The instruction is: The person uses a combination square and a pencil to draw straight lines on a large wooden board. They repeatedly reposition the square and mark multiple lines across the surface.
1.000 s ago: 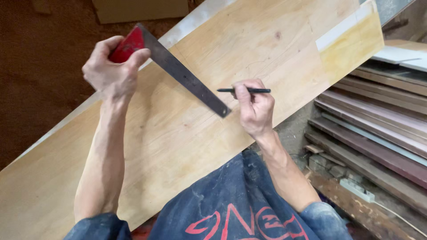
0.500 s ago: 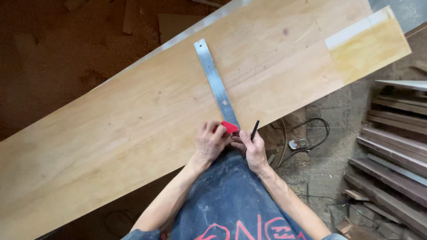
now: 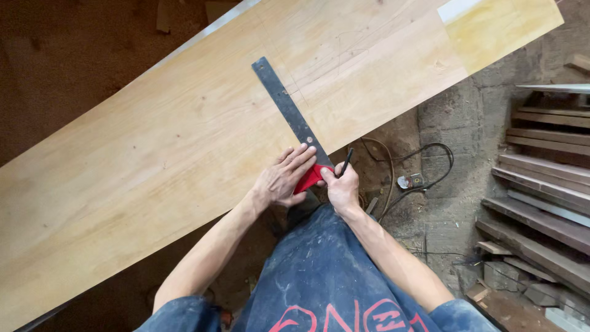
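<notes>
At the pale plywood board's (image 3: 184, 141) near edge, the left hand (image 3: 284, 178) presses the try square's (image 3: 287, 114) red stock while the right hand (image 3: 341, 187) grips a thin black pencil (image 3: 346, 162).

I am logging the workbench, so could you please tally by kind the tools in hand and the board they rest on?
Try squares: 1, red handle with a dark metal blade, under the left hand.
Pencils: 1, dark, in the right hand.
Pale wooden boards: 1.
Total: 3
</notes>
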